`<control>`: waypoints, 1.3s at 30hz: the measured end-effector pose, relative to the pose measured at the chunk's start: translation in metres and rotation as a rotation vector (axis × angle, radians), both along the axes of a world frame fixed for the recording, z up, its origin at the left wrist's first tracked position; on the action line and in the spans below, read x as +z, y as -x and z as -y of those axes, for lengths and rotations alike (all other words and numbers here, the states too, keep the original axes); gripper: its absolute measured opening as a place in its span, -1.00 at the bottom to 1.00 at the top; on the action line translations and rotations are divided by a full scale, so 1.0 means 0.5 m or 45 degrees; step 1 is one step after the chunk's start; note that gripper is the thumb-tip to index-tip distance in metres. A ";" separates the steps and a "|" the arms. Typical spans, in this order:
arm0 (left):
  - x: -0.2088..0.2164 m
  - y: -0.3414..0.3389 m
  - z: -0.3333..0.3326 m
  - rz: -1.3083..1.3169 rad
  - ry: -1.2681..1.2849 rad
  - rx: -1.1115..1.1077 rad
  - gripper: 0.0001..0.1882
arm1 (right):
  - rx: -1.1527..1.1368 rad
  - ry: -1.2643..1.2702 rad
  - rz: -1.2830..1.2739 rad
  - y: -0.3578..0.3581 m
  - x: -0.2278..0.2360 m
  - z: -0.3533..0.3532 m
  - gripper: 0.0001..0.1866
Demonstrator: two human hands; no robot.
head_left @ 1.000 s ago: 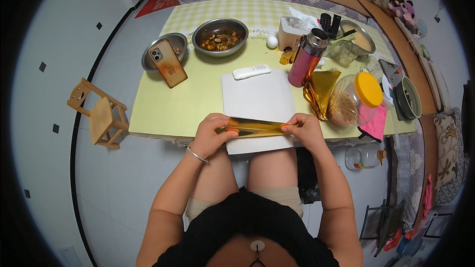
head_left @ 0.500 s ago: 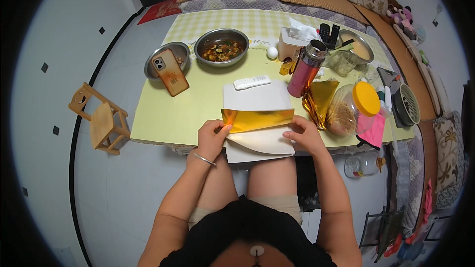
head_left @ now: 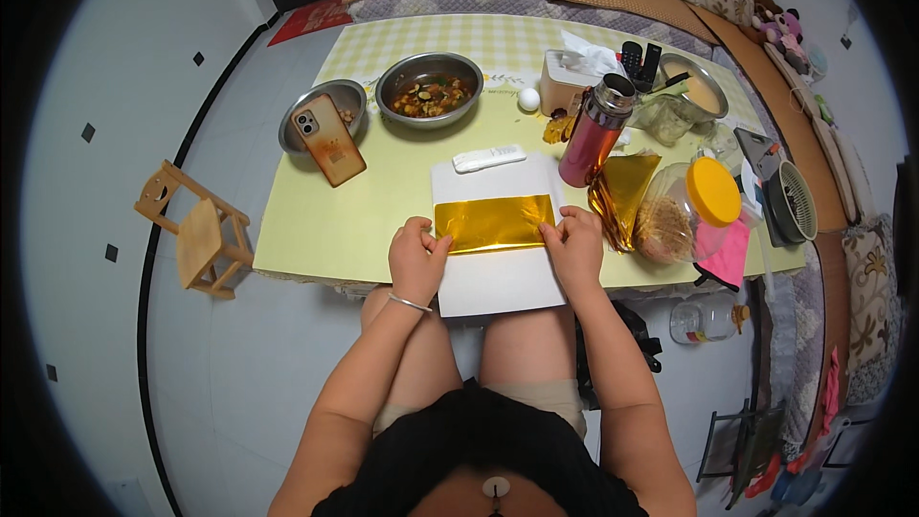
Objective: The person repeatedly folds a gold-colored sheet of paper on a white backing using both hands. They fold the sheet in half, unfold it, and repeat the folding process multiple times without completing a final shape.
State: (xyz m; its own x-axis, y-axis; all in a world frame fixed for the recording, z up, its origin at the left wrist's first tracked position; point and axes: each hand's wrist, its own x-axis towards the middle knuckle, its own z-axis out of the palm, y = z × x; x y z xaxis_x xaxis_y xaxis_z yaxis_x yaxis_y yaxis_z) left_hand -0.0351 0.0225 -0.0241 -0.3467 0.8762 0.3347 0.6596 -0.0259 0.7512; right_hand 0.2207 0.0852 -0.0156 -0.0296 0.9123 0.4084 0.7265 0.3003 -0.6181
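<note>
A strip of shiny gold foil paper (head_left: 494, 222) lies across a white sheet or pad (head_left: 503, 285) at the table's front edge. The foil looks folded into a long rectangle. My left hand (head_left: 418, 257) closes on its left end, thumb at the lower corner. At the opposite end, my right hand (head_left: 576, 254) grips the lower right corner between thumb and fingers. A slim white packet (head_left: 488, 159) rests on the far edge of the white sheet. More crumpled gold foil (head_left: 627, 196) stands to the right, beside a pink metal thermos (head_left: 595, 134).
Around the yellow table (head_left: 316, 220) stand a steel bowl of soup (head_left: 433, 123), a phone (head_left: 328, 142) leaning on another bowl, an egg (head_left: 528, 100), a tissue box (head_left: 567, 84) and a yellow-lidded jar (head_left: 713, 193). A small wooden chair (head_left: 203, 235) is at left.
The raised white underside of the foil sheet has folded down, and the gold strip now lies flatter. Both my hands have shifted slightly; the right has come inward onto the foil's corner.
</note>
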 end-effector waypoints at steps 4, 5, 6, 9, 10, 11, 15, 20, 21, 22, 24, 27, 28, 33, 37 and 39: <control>0.005 -0.001 0.002 -0.066 0.000 -0.013 -0.66 | -0.010 -0.015 0.005 -0.001 -0.011 -0.003 -0.65; 0.009 -0.002 0.002 -0.092 -0.001 -0.016 -0.67 | -0.011 -0.016 0.005 -0.001 -0.010 -0.003 -0.64; 0.011 -0.002 0.002 -0.118 -0.003 -0.019 -0.68 | -0.013 -0.017 0.005 0.001 -0.008 -0.003 -0.64; 0.010 -0.003 0.001 -0.162 0.010 -0.059 -0.62 | -0.003 -0.028 0.060 -0.001 -0.007 -0.003 -0.67; 0.012 -0.006 0.002 -0.311 -0.065 -0.062 -0.61 | 0.002 -0.032 0.087 -0.003 -0.006 -0.003 -0.68; 0.026 -0.010 0.002 -0.460 -0.139 -0.065 -0.59 | -0.013 0.085 0.149 0.001 0.013 -0.001 -0.71; 0.076 -0.001 -0.025 -0.989 -0.444 -0.560 -0.57 | -0.001 -0.182 0.591 0.022 0.065 0.003 -0.53; 0.026 0.035 -0.063 -0.943 0.130 -1.096 -0.46 | 0.720 -0.080 0.707 0.056 0.004 0.041 -0.22; 0.042 0.037 -0.052 -0.923 0.160 -1.089 -0.40 | 0.870 0.040 0.631 0.058 0.017 0.067 -0.16; 0.060 0.039 -0.030 -0.904 0.190 -1.083 -0.33 | 0.865 0.056 0.696 0.043 0.025 0.075 -0.10; 0.074 0.051 0.011 -0.844 0.366 -1.053 -0.13 | 0.773 0.131 0.746 -0.004 0.026 0.065 -0.10; 0.066 0.075 0.044 -0.849 0.321 -0.923 -0.16 | 0.664 0.131 0.673 -0.065 0.036 0.055 -0.22; 0.058 0.087 0.040 -0.739 0.263 -0.841 -0.19 | 0.633 0.103 0.631 -0.077 0.035 0.049 -0.26; 0.059 0.089 -0.057 -0.402 0.001 -0.473 -0.37 | 0.406 0.213 -0.198 -0.034 0.032 0.020 -0.53; 0.076 0.082 -0.130 -0.291 0.447 -0.358 -0.46 | 0.245 0.602 -0.474 0.012 0.025 -0.020 -0.38; 0.066 0.092 -0.151 -0.228 0.539 -0.349 -0.52 | 0.236 0.699 -0.589 0.013 0.024 -0.029 -0.29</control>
State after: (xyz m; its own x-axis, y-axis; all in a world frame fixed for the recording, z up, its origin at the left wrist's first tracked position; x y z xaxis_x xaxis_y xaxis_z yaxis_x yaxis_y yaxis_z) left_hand -0.0811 0.0982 0.0087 -0.0562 0.9978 -0.0344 0.7901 0.0655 0.6095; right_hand 0.2142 0.0995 -0.0038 -0.1385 0.9856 -0.0971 0.3228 -0.0478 -0.9453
